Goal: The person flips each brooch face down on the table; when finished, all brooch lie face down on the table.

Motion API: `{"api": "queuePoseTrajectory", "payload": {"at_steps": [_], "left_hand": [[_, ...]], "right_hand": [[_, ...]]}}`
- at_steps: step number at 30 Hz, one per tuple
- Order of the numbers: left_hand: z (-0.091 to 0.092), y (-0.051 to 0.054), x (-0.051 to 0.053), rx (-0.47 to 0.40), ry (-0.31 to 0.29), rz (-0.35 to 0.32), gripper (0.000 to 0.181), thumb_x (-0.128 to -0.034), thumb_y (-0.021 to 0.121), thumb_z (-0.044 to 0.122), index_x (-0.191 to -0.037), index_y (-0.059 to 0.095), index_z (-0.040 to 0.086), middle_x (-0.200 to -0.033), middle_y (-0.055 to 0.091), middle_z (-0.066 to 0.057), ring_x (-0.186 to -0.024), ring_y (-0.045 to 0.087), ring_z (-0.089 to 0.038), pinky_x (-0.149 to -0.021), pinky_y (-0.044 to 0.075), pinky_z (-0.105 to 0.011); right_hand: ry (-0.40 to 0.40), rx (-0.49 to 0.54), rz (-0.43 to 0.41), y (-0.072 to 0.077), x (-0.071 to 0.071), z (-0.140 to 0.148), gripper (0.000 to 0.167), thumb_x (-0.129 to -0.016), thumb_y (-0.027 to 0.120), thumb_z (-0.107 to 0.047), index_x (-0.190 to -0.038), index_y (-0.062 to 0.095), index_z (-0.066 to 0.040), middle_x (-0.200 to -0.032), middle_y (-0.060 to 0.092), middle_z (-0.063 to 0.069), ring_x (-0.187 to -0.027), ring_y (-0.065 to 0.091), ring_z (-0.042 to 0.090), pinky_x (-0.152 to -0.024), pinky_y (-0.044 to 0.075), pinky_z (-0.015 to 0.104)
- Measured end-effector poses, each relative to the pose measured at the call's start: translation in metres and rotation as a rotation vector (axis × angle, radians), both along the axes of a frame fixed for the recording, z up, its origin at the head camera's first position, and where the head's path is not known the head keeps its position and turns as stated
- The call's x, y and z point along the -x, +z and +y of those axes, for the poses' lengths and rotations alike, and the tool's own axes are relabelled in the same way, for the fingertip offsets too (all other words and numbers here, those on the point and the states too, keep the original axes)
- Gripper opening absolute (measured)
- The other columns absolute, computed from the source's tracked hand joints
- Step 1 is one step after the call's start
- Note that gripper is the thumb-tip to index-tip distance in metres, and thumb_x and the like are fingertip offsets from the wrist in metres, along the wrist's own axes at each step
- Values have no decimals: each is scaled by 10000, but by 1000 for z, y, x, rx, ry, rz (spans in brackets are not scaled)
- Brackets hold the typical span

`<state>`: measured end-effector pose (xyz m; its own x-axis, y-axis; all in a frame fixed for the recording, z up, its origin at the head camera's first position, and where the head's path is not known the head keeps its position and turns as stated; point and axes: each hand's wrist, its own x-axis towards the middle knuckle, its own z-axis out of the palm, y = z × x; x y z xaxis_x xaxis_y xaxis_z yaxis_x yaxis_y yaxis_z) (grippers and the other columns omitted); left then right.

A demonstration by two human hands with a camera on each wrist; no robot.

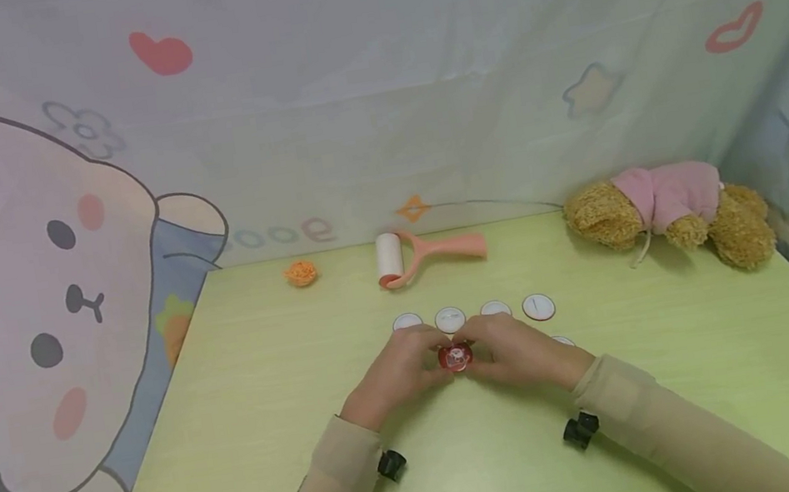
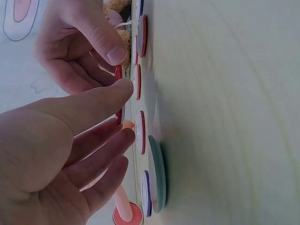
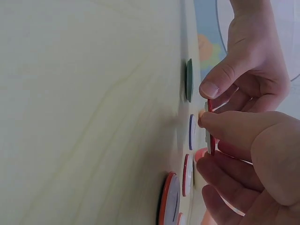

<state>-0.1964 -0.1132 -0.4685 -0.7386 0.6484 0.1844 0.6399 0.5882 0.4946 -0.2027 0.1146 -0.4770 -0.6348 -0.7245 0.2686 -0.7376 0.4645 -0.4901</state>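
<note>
A round red badge (image 1: 456,357) with a picture on its upper face is held level just above the table between both hands. My left hand (image 1: 402,368) pinches its left edge between thumb and fingers. On the opposite edge, the right hand (image 1: 519,350) pinches it in the same way. Its pale underside (image 3: 207,126) shows in the right wrist view. Beyond the hands lie several round white-faced badges, including one (image 1: 539,307) with a thin line across it. The left wrist view shows a green-rimmed disc (image 2: 158,173) near the left hand; the head view hides it.
Farther back lies a lint roller (image 1: 433,251) with a pink handle. A small orange object (image 1: 302,273) sits to its left. At the back right, a teddy bear (image 1: 670,211) in pink clothing lies on its side. A printed curtain (image 1: 346,118) hangs behind the table (image 1: 239,436).
</note>
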Motion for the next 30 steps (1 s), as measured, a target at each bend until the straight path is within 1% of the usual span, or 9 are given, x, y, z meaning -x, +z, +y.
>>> {"api": "queuePoseTrajectory", "payload": {"at_steps": [5, 7, 10, 14, 19, 24, 30], "left_hand": [[0, 0, 1, -47, -23, 17, 231, -828, 898, 66, -1022, 772, 55, -1032, 770, -37, -962, 696, -187, -880, 566, -322], [0, -1, 1, -60, -28, 24, 219, -826, 897, 53, -1007, 773, 57, -1020, 766, -35, -944, 690, -186, -866, 564, -318], [-1, -2, 2, -73, -34, 25, 197, -829, 894, 51, -983, 773, 63, -1001, 764, -27, -922, 682, -181, -844, 560, -312], [-1, -3, 1, -55, -32, 30, 169, -846, 889, 86, -975, 780, 80, -1005, 772, -9, -928, 685, -167, -844, 560, -297], [0, -2, 1, -27, -19, 16, 187, -847, 890, 98, -1012, 811, 56, -1083, 788, -36, -1025, 706, -182, -908, 575, -327], [0, -3, 0, -20, -8, 4, 189, -853, 885, 99, -1021, 819, 45, -1121, 783, -67, -1079, 711, -214, -934, 577, -353], [-1, -3, 0, -14, -24, 14, 184, -859, 877, 95, -1028, 820, 48, -1122, 777, -76, -1057, 720, -212, -907, 584, -330]], "right_hand": [[16, 33, 1, -1, 2, 1, 140, -917, 819, -101, -1029, 738, -115, -1019, 749, -45, -932, 671, 124, -855, 561, 347], [24, 44, 11, -3, 3, 1, 141, -914, 819, -90, -1025, 736, -117, -1016, 746, -48, -925, 668, 126, -849, 561, 350], [31, 46, 33, -5, 4, 2, 158, -911, 816, -79, -1049, 745, -108, -1047, 751, -34, -955, 679, 130, -867, 566, 356], [26, 39, 44, -5, 2, 3, 194, -916, 818, -101, -1100, 762, -80, -1121, 759, 15, -1045, 699, 161, -928, 571, 375], [13, 27, 26, -3, -1, 4, 221, -924, 816, -123, -1129, 769, -56, -1176, 751, 54, -1113, 697, 197, -970, 569, 396], [3, 18, 16, -1, -3, 5, 231, -925, 819, -131, -1136, 774, -50, -1188, 745, 59, -1114, 693, 195, -963, 571, 392], [7, 27, 33, -2, -3, 5, 214, -923, 818, -112, -1128, 782, -63, -1170, 748, 44, -1095, 699, 193, -943, 576, 383]]}}
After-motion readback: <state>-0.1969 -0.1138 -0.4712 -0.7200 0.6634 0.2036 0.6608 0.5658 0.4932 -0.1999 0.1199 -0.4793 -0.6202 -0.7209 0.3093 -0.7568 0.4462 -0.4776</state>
